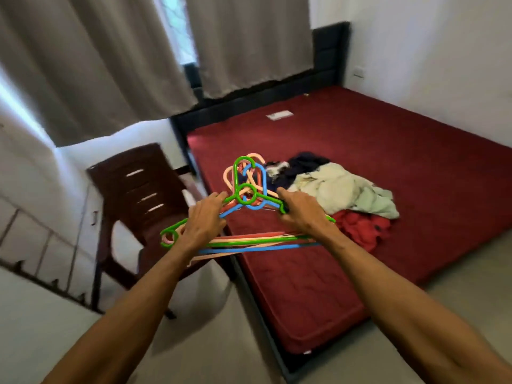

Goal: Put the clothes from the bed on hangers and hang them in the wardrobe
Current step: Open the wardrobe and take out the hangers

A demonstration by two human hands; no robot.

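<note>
the left hand and right hand each clutch one side of a tangled bundle of plastic hangers above the bed edge, near the clothes pile. interlocked hooks may snag and spill several hangers when one is pulled free.

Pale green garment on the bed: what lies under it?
Under the pale green garment, a red garment pokes out at the near edge; dark clothes lie against its far side. How far either reaches beneath is covered, as is the mattress there.
</note>
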